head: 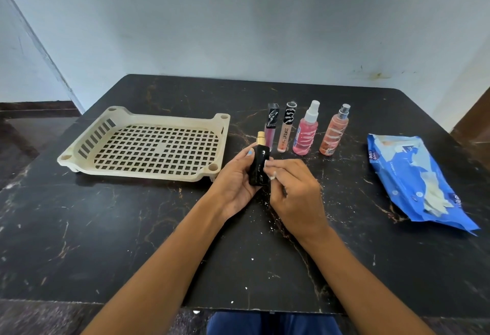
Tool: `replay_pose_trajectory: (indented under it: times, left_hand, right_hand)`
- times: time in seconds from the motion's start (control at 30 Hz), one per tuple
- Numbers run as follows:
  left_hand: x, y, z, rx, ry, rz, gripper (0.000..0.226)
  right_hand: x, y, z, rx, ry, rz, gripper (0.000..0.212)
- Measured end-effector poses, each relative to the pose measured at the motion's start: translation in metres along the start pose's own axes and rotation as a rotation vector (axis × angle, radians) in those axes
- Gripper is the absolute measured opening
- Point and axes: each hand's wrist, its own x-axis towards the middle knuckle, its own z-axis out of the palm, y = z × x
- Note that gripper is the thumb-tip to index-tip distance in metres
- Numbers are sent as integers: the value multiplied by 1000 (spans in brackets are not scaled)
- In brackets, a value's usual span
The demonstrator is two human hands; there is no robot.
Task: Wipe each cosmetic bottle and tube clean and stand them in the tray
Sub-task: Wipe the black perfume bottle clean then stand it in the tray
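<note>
Two hands: left (pixel 236 175) grips one black bottle (pixel 259 165), right (pixel 294 191) pinches wipe (pixel 270 166).

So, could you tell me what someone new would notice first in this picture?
Probably the glossy black bottle with a gold cap, held at centre in the left hand's grip while the right hand presses a small white wipe to it. Behind stand two lip gloss tubes and two pink spray bottles; the cream perforated plastic tray lies left, the blue wipes packet right.
</note>
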Motion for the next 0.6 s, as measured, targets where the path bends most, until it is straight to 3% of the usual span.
replay_pose_trajectory:
  times: [0.47, 0.6]
  left_hand:
    - [-2, -1, 2, 6, 16, 11, 29]
    - [-2, -1, 2, 22, 3, 19, 29]
  right_hand:
    - [-1, -2, 0, 30, -31, -62, 20]
    - [0, -1, 0, 0, -12, 2, 28]
